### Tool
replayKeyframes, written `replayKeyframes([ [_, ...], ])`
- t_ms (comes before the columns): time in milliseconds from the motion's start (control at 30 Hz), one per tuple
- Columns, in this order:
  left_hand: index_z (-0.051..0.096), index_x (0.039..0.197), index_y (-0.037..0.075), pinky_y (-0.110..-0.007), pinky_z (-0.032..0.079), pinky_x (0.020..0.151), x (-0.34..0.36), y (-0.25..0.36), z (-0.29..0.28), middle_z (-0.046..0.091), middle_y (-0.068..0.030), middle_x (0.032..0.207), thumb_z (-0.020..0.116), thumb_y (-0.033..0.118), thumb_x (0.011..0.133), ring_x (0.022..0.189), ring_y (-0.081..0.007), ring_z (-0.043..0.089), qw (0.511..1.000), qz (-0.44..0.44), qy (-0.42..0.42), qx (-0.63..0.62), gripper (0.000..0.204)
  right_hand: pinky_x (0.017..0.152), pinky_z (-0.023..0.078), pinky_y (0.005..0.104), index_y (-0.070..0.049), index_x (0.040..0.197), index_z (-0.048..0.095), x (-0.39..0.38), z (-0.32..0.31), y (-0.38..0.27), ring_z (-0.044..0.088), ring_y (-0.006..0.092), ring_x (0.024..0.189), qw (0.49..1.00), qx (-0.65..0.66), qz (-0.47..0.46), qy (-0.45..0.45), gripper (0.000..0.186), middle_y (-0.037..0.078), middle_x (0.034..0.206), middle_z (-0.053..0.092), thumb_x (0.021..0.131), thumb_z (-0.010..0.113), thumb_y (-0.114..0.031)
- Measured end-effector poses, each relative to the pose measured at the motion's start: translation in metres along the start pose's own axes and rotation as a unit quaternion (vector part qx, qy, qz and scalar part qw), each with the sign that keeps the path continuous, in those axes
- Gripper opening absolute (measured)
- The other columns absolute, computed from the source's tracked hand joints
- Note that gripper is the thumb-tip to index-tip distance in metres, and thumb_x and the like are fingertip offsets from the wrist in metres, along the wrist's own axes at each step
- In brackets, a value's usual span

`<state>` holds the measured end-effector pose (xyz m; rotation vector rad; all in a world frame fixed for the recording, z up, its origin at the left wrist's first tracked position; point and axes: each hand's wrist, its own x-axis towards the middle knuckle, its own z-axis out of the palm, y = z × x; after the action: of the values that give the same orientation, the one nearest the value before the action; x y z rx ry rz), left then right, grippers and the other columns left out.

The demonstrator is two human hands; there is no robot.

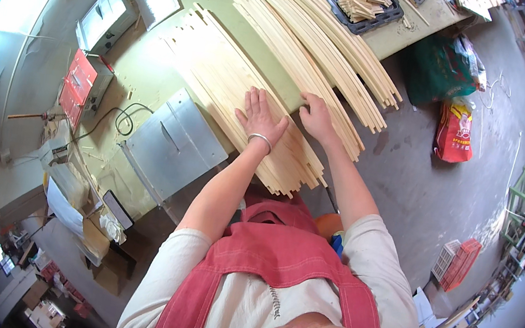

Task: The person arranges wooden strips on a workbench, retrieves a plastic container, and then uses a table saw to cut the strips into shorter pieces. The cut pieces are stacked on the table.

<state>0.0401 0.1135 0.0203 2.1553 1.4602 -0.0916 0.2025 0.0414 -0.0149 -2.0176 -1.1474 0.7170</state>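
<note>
A wide layer of pale wooden strips lies side by side on the greenish table, its near ends reaching past the table edge. My left hand rests flat on that layer, fingers stretched and a bracelet on the wrist. My right hand is at the near-left edge of a second row of wooden strips, fingers bent over the edge strip and thumb beside it. What lies under the fingertips is partly hidden. Another bundle of wooden strips lies farther right, slightly apart near its ends.
A metal machine plate with a slot stands left of the strips. Beyond it are a red machine guard and a black cable. A black crate holds short wood pieces at the far right. A red sack stands on the floor.
</note>
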Motion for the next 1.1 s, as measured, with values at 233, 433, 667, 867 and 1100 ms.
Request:
replayKeyframes([
  [233, 0.036, 0.151, 0.004, -0.056, 0.023, 0.118, -0.054, -0.026, -0.006, 0.033, -0.0192, 0.157, 0.075, 0.022, 0.082, 0.144, -0.0366, 0.031, 0.985, 0.126, 0.086, -0.08, 0.081, 0.104, 0.048, 0.0469, 0.0, 0.129, 0.061, -0.011, 0.016, -0.024, 0.059, 0.0397, 0.119, 0.998, -0.03, 0.021, -0.054, 0.047, 0.022, 0.126, 0.066, 0.083, 0.061, -0.013],
  [433, 0.06, 0.124, -0.001, -0.036, 0.052, 0.095, -0.146, -0.075, -0.021, 0.065, -0.0171, 0.118, 0.072, 0.007, 0.087, 0.109, -0.0272, 0.064, 0.944, 0.063, -0.076, -0.315, 0.039, 0.101, 0.049, 0.0487, -0.003, 0.133, 0.058, -0.039, 0.043, -0.038, 0.059, 0.0403, 0.118, 0.993, -0.101, -0.011, -0.06, 0.053, 0.021, 0.128, 0.063, 0.081, 0.063, -0.014],
  [667, 0.067, 0.104, -0.001, -0.024, 0.053, 0.073, -0.179, -0.119, -0.053, 0.069, -0.0034, 0.088, 0.065, 0.008, 0.097, 0.08, -0.0094, 0.065, 0.892, -0.076, -0.118, -0.429, 0.011, 0.103, 0.048, 0.0474, -0.001, 0.135, 0.055, -0.042, 0.024, -0.035, 0.056, 0.0385, 0.122, 0.992, -0.093, 0.034, -0.078, 0.055, 0.02, 0.132, 0.06, 0.086, 0.067, -0.023],
  [867, 0.065, 0.097, 0.001, -0.029, 0.051, 0.07, -0.234, -0.186, -0.071, 0.065, -0.0053, 0.083, 0.067, 0.011, 0.094, 0.078, -0.0131, 0.063, 0.947, -0.106, -0.047, -0.3, 0.011, 0.104, 0.047, 0.0485, -0.001, 0.14, 0.051, -0.053, 0.029, -0.028, 0.054, 0.0385, 0.125, 0.992, -0.09, 0.03, -0.082, 0.061, 0.02, 0.137, 0.057, 0.086, 0.068, -0.024],
  [1100, 0.059, 0.113, 0.004, -0.045, 0.042, 0.099, -0.314, -0.277, -0.034, 0.056, -0.0147, 0.114, 0.077, 0.015, 0.082, 0.115, -0.0339, 0.051, 0.923, -0.304, 0.236, -0.002, 0.038, 0.105, 0.046, 0.0485, -0.002, 0.142, 0.05, -0.072, 0.029, -0.031, 0.054, 0.0383, 0.127, 0.993, -0.105, 0.043, -0.034, 0.064, 0.02, 0.139, 0.056, 0.085, 0.067, -0.024],
])
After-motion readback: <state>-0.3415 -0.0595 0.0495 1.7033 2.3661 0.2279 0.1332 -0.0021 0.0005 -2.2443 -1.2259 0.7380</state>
